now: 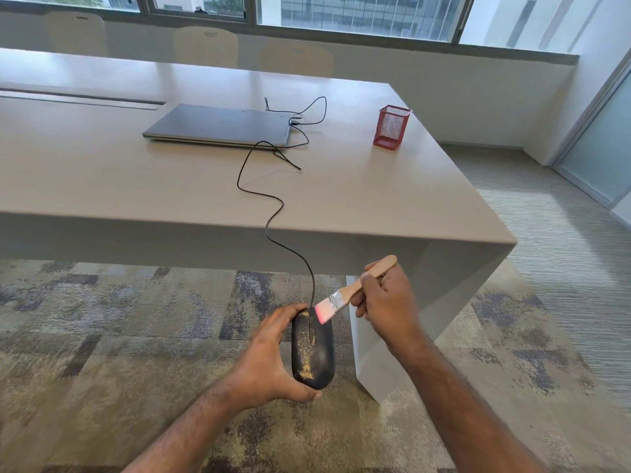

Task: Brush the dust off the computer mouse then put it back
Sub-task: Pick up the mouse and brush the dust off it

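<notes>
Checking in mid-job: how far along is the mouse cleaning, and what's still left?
Done: the left hand holds the black mouse off the table, over the carpet. In hand: the right hand grips the paintbrush, its pink bristles touching the mouse's front end near the cable. Left: yellowish dust still covers the mouse's left side and rear; then it goes back on the table near the laptop.

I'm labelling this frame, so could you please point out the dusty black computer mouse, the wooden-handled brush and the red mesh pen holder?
Dusty black computer mouse (316,356), head view, upper shell.
Wooden-handled brush (356,286), head view, handle.
Red mesh pen holder (392,128), head view, front wall.
</notes>
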`<control>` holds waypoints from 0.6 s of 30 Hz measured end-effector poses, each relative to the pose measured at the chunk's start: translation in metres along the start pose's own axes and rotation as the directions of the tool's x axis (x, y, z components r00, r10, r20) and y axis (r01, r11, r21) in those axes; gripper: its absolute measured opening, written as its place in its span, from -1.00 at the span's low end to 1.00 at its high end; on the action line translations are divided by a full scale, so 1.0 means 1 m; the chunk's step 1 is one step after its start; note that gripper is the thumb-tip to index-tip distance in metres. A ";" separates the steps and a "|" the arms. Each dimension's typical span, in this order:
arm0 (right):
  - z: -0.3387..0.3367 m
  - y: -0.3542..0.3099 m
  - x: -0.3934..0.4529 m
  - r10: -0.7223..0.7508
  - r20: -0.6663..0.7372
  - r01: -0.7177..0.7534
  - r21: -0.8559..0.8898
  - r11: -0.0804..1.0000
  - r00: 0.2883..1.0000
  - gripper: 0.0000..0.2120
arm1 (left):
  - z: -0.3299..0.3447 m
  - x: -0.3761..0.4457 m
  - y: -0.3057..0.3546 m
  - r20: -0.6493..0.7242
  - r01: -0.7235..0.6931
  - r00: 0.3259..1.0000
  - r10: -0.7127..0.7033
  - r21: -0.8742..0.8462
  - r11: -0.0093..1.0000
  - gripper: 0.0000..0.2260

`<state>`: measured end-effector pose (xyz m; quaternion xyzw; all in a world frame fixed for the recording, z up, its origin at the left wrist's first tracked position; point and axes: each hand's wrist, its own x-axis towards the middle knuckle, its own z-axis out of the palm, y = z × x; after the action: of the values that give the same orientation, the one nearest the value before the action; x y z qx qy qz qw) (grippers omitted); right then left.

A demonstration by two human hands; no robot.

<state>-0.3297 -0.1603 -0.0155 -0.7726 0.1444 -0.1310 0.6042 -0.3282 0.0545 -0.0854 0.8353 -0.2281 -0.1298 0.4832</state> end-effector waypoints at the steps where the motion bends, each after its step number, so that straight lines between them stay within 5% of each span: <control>1: -0.001 0.000 0.002 0.003 -0.024 -0.004 -0.029 1.000 1.000 -0.96 | 0.000 0.000 0.000 0.001 -0.001 1.000 0.001 0.001 1.000 0.08; 8: -0.009 -0.001 -0.001 0.022 -0.119 -0.018 0.038 0.999 0.993 -0.95 | 0.000 0.000 -0.004 -0.002 0.043 0.999 -0.043 -0.033 0.999 0.15; 14: -0.002 0.000 -0.017 0.015 -0.009 -0.015 0.093 0.996 1.000 -0.94 | -0.005 0.006 0.002 -0.009 0.046 0.999 -0.047 -0.079 0.996 0.08; 18: -0.011 0.007 -0.022 -0.009 -0.065 0.014 0.070 0.997 0.998 -0.92 | -0.013 0.009 0.004 -0.020 0.064 0.998 -0.066 -0.085 0.994 0.08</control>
<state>-0.3550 -0.1634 -0.0200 -0.7472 0.1545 -0.1642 0.6252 -0.3162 0.0580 -0.0750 0.8225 -0.1897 -0.1454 0.5162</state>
